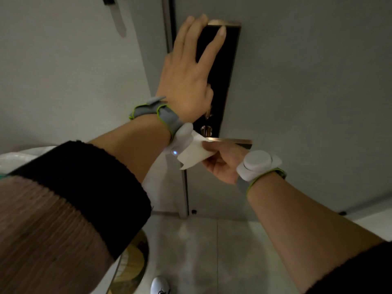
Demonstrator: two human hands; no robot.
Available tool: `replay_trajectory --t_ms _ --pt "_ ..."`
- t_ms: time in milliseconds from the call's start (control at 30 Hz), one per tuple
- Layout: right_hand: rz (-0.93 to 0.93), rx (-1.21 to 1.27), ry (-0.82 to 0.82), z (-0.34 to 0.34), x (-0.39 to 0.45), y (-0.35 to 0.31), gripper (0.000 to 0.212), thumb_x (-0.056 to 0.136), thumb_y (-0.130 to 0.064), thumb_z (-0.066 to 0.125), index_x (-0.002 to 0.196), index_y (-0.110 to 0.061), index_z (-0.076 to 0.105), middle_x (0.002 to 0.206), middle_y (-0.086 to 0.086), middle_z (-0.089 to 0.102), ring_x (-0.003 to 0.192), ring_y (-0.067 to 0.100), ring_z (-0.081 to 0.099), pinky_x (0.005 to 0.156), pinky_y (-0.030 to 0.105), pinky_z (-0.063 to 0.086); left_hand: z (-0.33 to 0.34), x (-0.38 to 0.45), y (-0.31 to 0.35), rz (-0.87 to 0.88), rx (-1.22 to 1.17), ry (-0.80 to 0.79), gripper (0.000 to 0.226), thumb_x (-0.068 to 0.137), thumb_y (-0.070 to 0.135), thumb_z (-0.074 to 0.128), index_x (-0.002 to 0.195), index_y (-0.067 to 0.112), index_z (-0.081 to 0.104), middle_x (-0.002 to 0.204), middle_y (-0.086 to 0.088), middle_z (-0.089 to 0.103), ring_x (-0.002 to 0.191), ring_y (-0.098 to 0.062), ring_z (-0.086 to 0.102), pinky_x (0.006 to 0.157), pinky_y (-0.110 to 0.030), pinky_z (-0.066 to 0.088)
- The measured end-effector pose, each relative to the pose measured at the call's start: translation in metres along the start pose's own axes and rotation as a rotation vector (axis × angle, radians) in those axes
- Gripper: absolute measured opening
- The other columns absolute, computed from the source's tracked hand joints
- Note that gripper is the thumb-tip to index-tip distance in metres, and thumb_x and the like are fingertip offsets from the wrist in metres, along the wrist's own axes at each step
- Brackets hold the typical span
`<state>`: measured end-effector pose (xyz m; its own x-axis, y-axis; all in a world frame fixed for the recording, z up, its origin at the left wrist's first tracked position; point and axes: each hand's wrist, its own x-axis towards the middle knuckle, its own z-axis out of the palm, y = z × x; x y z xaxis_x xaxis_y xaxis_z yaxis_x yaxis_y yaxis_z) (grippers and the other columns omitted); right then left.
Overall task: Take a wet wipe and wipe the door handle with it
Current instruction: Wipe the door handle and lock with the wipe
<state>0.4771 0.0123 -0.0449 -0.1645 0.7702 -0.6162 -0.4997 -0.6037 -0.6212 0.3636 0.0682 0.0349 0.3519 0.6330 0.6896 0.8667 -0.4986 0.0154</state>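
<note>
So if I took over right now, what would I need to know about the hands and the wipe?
Left hand: open, flat against the black lock panel, holding nothing.
Right hand: pinching the white wet wipe, right by the lever handle.
Done: wipe taken and brought to the door.
Left: rub the wipe along the whole handle. How much is already wiped cannot be told.

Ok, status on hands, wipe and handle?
Left hand flat, open on black lock plate. Right hand pinching wipe against the handle. Nothing in the way.
</note>
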Motion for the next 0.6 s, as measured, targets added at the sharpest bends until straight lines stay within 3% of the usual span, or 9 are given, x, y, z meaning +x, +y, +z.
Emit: replay_trajectory --t_ms 100,233,367,467,600 --pt "-0.069 -0.054 -0.111 0.003 -0.019 -0.019 0.013 0.089 -0.019 0.056 0.098 -0.010 0.058 0.075 0.004 0.069 0.070 0.015 0.066 0.066 0.024 0.055 -0.014 0.002 0.000 -0.016 -0.043 -0.082 0.079 0.068 0.011 0.057 0.144 0.013 0.034 0.150 -0.022 0.028 0.141 -0.041 0.023 0.105 -0.051 0.039" --pt "-0.103 -0.029 -0.136 0.012 -0.034 -0.040 0.047 0.083 -0.042 0.060 0.120 -0.012 0.059 0.115 0.008 0.068 0.104 0.025 0.065 0.088 0.038 0.054 -0.038 0.006 -0.002 -0.026 -0.138 -0.205 0.070 0.078 0.010 0.053 0.145 0.012 0.031 0.153 -0.017 0.026 0.143 -0.035 0.022 0.111 -0.053 0.033" --pt "-0.080 -0.182 -0.068 0.027 -0.046 -0.042 0.024 0.091 -0.024 0.051 0.109 -0.008 0.054 0.100 0.009 0.065 0.092 0.027 0.062 0.078 0.041 0.048 -0.065 -0.006 -0.014 -0.142 -0.221 -0.190 0.059 0.087 0.006 0.053 0.143 0.010 0.034 0.148 -0.014 0.036 0.133 -0.031 0.039 0.107 -0.042 0.039" --pt "-0.098 -0.207 -0.051 0.043 -0.044 -0.036 0.033 0.092 -0.019 0.048 0.123 -0.005 0.050 0.116 0.009 0.060 0.106 0.028 0.056 0.082 0.039 0.044 -0.073 -0.028 -0.028 -0.451 -0.301 -0.309 0.045 0.094 0.019 0.053 0.137 0.012 0.039 0.132 -0.012 0.052 0.118 -0.028 0.052 0.099 -0.034 0.041" --pt "-0.109 -0.198 -0.056 0.079 -0.032 -0.016 0.038 0.090 -0.017 0.053 0.127 -0.008 0.051 0.130 0.014 0.059 0.107 0.028 0.059 0.081 0.040 0.047 -0.082 -0.065 -0.056 -0.961 -0.530 -0.594 0.040 0.097 0.043 0.045 0.125 0.014 0.045 0.114 -0.006 0.060 0.103 -0.025 0.058 0.093 -0.034 0.044"
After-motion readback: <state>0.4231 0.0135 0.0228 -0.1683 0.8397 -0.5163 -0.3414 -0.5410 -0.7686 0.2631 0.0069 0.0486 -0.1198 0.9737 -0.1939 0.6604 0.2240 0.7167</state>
